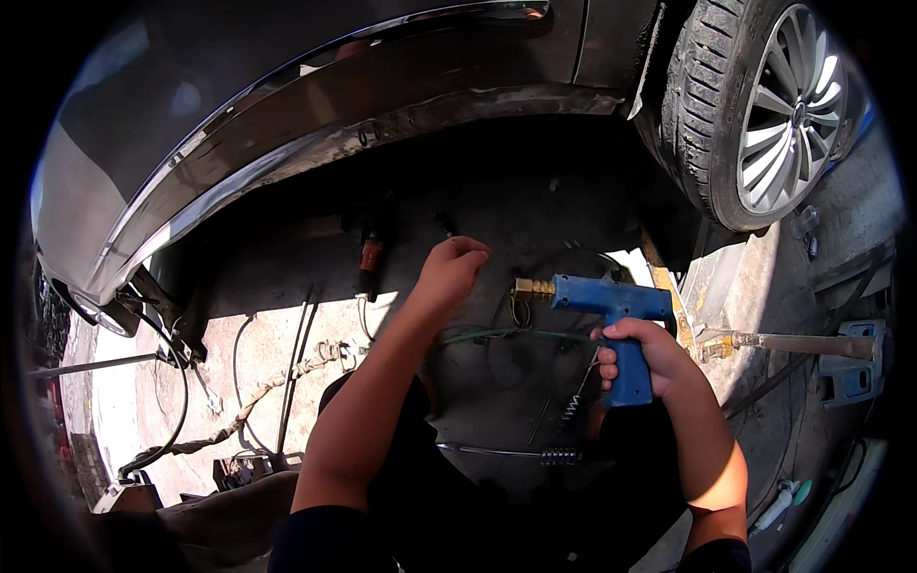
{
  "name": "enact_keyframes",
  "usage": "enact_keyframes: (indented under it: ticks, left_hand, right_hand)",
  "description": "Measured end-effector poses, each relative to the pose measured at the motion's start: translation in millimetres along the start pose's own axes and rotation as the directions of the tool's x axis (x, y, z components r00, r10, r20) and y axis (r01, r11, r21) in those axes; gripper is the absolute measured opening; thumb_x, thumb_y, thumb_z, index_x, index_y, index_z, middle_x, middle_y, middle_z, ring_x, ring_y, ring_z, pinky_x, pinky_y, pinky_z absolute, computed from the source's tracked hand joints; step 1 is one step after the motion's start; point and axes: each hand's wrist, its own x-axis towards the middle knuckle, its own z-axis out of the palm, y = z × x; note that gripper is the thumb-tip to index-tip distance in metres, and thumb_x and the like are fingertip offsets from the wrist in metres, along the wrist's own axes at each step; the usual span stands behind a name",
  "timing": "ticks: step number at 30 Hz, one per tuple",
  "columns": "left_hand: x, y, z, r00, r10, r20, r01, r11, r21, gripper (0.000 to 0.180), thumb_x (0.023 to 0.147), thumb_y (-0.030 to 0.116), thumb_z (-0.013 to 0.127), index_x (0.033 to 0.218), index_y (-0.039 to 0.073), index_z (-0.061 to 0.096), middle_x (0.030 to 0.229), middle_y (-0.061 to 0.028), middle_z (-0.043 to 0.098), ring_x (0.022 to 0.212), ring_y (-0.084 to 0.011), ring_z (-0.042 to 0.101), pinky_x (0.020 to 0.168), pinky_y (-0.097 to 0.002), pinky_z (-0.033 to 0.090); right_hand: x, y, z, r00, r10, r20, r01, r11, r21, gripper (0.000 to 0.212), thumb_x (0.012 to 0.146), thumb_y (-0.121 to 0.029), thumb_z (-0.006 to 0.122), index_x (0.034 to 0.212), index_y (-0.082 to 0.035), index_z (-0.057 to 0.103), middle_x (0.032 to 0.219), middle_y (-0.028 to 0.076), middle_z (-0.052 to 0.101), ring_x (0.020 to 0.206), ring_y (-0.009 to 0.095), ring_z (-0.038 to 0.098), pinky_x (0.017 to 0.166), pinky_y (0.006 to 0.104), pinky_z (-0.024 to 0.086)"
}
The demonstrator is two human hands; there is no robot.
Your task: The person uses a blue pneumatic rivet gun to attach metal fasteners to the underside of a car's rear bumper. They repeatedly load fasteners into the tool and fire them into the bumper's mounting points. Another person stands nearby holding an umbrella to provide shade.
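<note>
My right hand (pixel 640 358) is wrapped round the grip of a blue pistol-shaped welding gun (pixel 611 296), whose threaded brass nose (pixel 535 289) points left. Out in front of that nose is my left hand (pixel 452 274), its fingers drawn together in a pinch. Whatever those fingers hold, if anything, is too small or hidden to make out. Beyond both hands runs the dark lower side of a car (pixel 382 105), with a scuffed sill (pixel 401 124). The tool and both hands are apart from the car body.
A tyre with a silver wheel (pixel 798 110) stands at the far right. A red-bodied power tool (pixel 371 253) lies under the car's edge. On the floor are a wrapped cable (pixel 258 396), a metal rod with a ribbed grip (pixel 559 456) and, at right, a blue-ended metal bar (pixel 802 346).
</note>
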Motion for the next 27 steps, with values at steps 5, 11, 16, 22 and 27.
enact_keyframes:
  ticks: [5, 11, 16, 22, 27]
  left_hand:
    - [-36.2, -33.2, -3.1, 0.981, 0.099, 0.166, -0.191, 0.628, 0.754, 0.028, 0.087, 0.021, 0.057, 0.106, 0.001, 0.060, 0.084, -0.0123, 0.064, 0.078, -0.0266, 0.063, 0.068, -0.0366, 0.048]
    - [-77.8, -67.7, 6.1, 0.963, -0.053, 0.265, -0.227, 0.374, 0.899, 0.037, 0.086, 0.029, 0.057, 0.112, 0.002, 0.055, 0.106, -0.0209, 0.061, 0.101, -0.0383, 0.057, 0.086, -0.0443, 0.046]
    - [-93.6, -90.3, 11.7, 0.959, -0.094, 0.266, -0.207, 0.407, 0.890, 0.033, 0.084, 0.026, 0.057, 0.108, 0.003, 0.056, 0.101, -0.0204, 0.062, 0.098, -0.0370, 0.060, 0.081, -0.0476, 0.048]
    - [-89.1, -73.7, 16.8, 0.934, -0.157, 0.321, -0.247, 0.368, 0.897, 0.034, 0.082, 0.019, 0.053, 0.113, 0.006, 0.057, 0.101, -0.0210, 0.063, 0.097, -0.0367, 0.061, 0.080, -0.0471, 0.049]
    - [-96.0, -46.4, 20.0, 0.871, -0.251, 0.421, -0.303, 0.399, 0.865, 0.041, 0.080, 0.018, 0.052, 0.119, 0.008, 0.057, 0.105, -0.0208, 0.064, 0.102, -0.0363, 0.060, 0.082, -0.0455, 0.049]
  right_hand:
    - [-12.1, 0.1, -13.9, 0.991, 0.127, 0.044, -0.121, 0.985, -0.122, 0.030, 0.081, -0.019, 0.062, 0.102, 0.000, 0.052, 0.069, 0.007, 0.057, 0.060, 0.020, 0.058, 0.062, 0.0381, 0.051]
    - [-8.3, 12.1, -40.6, 0.973, 0.225, -0.043, -0.229, 0.954, -0.194, 0.030, 0.081, -0.020, 0.059, 0.104, -0.002, 0.053, 0.069, 0.009, 0.055, 0.061, 0.022, 0.056, 0.063, 0.0402, 0.050]
    - [-2.3, 18.8, -37.6, 0.972, 0.227, -0.058, -0.231, 0.970, -0.076, 0.025, 0.082, -0.020, 0.060, 0.100, -0.003, 0.054, 0.070, 0.008, 0.057, 0.059, 0.021, 0.057, 0.061, 0.0402, 0.051]
    - [2.4, 20.7, -13.2, 0.981, 0.194, -0.019, -0.194, 0.981, 0.000, 0.026, 0.081, -0.023, 0.060, 0.098, -0.004, 0.055, 0.068, 0.007, 0.055, 0.058, 0.021, 0.055, 0.062, 0.0401, 0.049]
    - [6.7, 28.1, -10.3, 0.990, 0.139, 0.001, -0.139, 0.989, -0.042, 0.026, 0.081, -0.024, 0.060, 0.098, -0.005, 0.055, 0.067, 0.007, 0.055, 0.058, 0.021, 0.055, 0.061, 0.0395, 0.049]
